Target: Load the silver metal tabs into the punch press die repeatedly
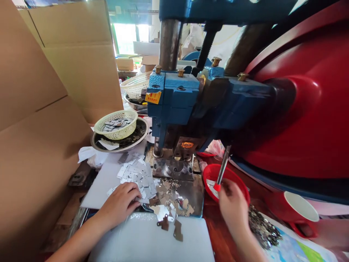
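My left hand (124, 202) lies low at the near edge of a heap of flat grey metal blanks (137, 178). Its fingers are curled together, and a small dark shiny piece (147, 207) shows by the fingertips; what they pinch is mostly hidden. Blurred by motion, my right hand (233, 200) is closed at the lower end of a metal lever (223, 165) with a red tip, beside the blue press (176, 96). On the bed under the press head sits the steel die (173, 170). Cut metal pieces (178, 205) lie scattered before it.
A cream basket (117, 125) of blanks rests in a metal bowl (143, 136) at left. Tall cardboard (79, 72) walls that side. On the right are a red bowl (241, 178), a red mug (289, 211), a pile of small metal parts (264, 229) and a big red wheel (308, 109).
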The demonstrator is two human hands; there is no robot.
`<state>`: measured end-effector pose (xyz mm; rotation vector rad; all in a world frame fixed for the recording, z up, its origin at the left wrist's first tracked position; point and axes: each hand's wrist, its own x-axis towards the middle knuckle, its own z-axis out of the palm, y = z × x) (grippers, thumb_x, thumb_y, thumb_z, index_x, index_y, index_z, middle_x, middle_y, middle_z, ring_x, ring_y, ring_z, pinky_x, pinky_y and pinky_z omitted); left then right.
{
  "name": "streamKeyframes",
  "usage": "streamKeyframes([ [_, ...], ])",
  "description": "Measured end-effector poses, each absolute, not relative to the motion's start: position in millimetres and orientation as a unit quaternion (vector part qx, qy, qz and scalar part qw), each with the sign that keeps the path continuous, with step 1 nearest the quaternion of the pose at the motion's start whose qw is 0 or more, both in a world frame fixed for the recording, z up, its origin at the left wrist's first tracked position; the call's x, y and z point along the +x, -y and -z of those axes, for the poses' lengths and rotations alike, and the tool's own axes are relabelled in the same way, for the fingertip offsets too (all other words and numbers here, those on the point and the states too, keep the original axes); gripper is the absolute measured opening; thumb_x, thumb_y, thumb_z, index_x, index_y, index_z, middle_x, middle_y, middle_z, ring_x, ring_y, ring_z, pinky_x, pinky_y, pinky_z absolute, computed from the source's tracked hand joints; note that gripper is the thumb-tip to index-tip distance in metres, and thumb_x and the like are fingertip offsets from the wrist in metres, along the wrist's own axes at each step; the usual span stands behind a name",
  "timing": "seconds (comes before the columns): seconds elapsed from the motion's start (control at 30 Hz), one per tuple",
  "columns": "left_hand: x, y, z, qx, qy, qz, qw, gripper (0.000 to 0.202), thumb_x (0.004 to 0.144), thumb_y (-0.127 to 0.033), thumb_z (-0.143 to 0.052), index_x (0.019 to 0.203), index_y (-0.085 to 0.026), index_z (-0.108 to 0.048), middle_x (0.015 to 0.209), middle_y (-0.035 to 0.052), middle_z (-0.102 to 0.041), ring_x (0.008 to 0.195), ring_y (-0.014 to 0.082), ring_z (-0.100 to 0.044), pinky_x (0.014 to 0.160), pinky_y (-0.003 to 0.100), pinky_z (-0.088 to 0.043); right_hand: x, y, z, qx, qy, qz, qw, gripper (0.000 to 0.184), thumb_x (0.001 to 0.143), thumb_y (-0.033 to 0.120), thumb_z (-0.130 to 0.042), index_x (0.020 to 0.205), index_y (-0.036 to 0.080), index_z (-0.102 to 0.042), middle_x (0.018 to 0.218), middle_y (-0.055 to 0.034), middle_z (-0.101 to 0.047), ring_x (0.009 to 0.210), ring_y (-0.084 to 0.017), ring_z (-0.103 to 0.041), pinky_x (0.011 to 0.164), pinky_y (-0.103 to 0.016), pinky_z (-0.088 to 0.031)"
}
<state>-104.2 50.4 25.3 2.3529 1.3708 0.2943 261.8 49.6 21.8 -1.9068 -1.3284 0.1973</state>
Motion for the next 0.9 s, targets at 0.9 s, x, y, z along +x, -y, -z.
streamKeyframes([
  [0.9,-157.2,12.6,13.7,0.766,-0.638,-0.046,0.067,0.062,0.087,-0.050,-0.043,0.143,-0.027,-0.028,0.148,0.0066,-0.032,0.134,0.0309,-0.031,0.109,0.056,-0.019,217.1,-65.9,-10.0,-0.563,0.766,-0.215,0.223,0.020,0.083,0.033,-0.045,0.077,0.023,-0.062,0.082,-0.0033,-0.065,0.079,-0.020,-0.062,0.074,-0.034,-0.049],
])
